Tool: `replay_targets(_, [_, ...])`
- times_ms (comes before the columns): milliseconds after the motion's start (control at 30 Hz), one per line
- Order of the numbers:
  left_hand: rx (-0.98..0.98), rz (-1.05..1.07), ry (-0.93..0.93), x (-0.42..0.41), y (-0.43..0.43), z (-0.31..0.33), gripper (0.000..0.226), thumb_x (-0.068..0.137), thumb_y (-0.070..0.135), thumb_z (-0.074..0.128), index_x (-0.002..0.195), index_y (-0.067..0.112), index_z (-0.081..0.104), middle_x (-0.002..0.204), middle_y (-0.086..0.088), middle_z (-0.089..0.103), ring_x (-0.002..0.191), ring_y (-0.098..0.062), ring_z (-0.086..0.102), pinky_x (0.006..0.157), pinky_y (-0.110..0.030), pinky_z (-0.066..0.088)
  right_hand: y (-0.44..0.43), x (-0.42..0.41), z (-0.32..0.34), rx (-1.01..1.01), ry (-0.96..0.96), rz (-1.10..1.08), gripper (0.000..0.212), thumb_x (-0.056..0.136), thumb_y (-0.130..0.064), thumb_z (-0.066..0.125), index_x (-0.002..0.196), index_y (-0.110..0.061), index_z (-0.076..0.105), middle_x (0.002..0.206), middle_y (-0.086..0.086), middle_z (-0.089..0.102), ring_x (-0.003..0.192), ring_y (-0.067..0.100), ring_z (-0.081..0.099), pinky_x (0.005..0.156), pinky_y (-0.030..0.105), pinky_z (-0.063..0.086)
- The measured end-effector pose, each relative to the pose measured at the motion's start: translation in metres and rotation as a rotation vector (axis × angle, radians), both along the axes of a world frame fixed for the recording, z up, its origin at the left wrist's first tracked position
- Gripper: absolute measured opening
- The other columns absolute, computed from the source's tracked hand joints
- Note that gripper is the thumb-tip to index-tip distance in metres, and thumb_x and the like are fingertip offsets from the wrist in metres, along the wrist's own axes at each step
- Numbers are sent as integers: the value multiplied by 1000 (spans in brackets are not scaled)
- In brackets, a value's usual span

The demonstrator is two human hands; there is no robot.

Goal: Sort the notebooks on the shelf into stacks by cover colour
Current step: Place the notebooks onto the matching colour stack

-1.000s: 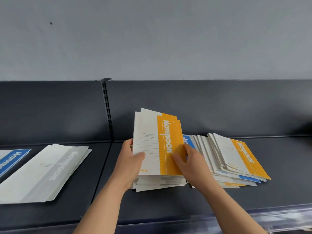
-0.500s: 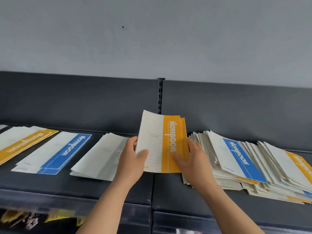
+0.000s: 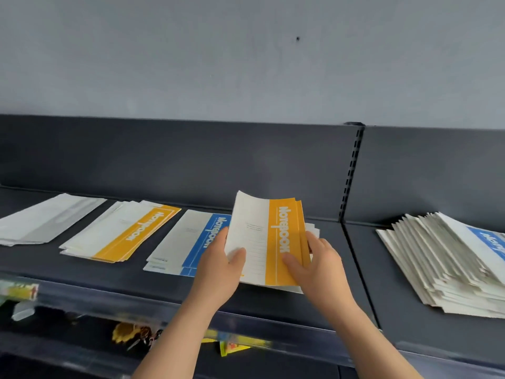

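Left hand (image 3: 218, 266): clamped on white-and-orange paper notebooks (image 3: 259, 242), left edge.
Right hand (image 3: 318, 266): clamped on right edge.
Notebooks: above dark metal shelf (image 3: 109, 277).

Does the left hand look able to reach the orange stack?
Probably yes: only the flat blue stack lies between the left hand and the orange stack, though the hand is holding notebooks.
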State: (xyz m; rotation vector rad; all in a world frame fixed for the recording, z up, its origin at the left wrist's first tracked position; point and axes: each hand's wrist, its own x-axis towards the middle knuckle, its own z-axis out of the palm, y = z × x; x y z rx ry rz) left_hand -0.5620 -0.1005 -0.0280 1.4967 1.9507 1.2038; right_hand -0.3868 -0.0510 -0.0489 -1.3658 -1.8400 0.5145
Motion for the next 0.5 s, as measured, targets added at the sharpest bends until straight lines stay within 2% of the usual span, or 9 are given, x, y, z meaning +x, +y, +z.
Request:
replay_targets(200, [36, 4, -22, -54, -8, -5, 30, 97, 24, 49, 126, 31, 46, 124, 12, 57, 105, -7, 55, 57, -7, 43, -3, -53, -1, -12, -49, 18, 28, 83, -53, 54, 100, -31, 51, 90, -10, 54, 88, 16, 53, 80, 40, 52])
replay_targets(367, [93, 64, -34, -78, -5, -1, 29, 97, 23, 50, 125, 30, 48, 116, 16, 55, 98, -5, 54, 52, -5, 46, 6, -83, 7, 7, -83, 54, 28, 86, -49, 54, 105, -29, 51, 91, -8, 54, 91, 17, 51, 84, 39, 48])
replay_targets(500, [98, 106, -12, -98, 2, -1, 32, 96, 25, 51, 128, 30, 48, 123, 15, 56, 99, -5, 54, 55, -8, 47, 18, -105, 13, -5, -101, 78, 34, 87, -49, 54, 112, -27, 50, 96, -6, 54, 95, 18, 52, 84, 37, 49])
